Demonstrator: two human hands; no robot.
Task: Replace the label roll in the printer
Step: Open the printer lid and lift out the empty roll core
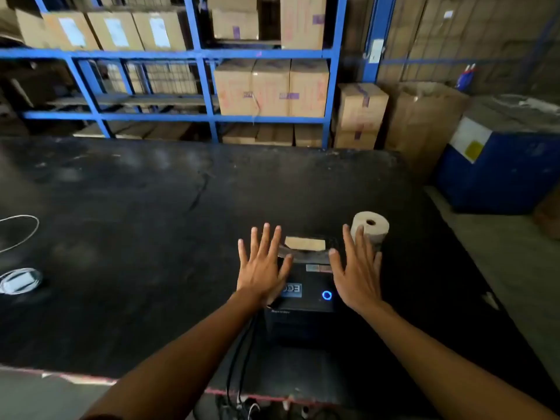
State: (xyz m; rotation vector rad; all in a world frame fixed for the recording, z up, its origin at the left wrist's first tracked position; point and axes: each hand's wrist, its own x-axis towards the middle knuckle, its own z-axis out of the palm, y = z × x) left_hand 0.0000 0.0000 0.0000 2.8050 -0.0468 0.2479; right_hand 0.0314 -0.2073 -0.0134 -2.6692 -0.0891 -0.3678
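Note:
A small black label printer (306, 294) with a glowing blue ring button stands on the black table (136, 207), near its front edge. A strip of pale label paper (304, 244) sticks out at the printer's far side. A full label roll (371, 227) stands on end just behind and to the right of the printer. My left hand (262, 265) hovers flat over the printer's left edge, fingers spread, holding nothing. Over the right edge my right hand (357, 271) is spread the same way, its fingertips reaching in front of the roll.
Black cables (239, 359) run from the printer's left side over the front table edge. Clear tape rolls or wire loops (19, 280) lie at the far left. Blue shelving (200, 86) with cardboard boxes stands behind the table, and a blue bin (497, 171) sits to the right.

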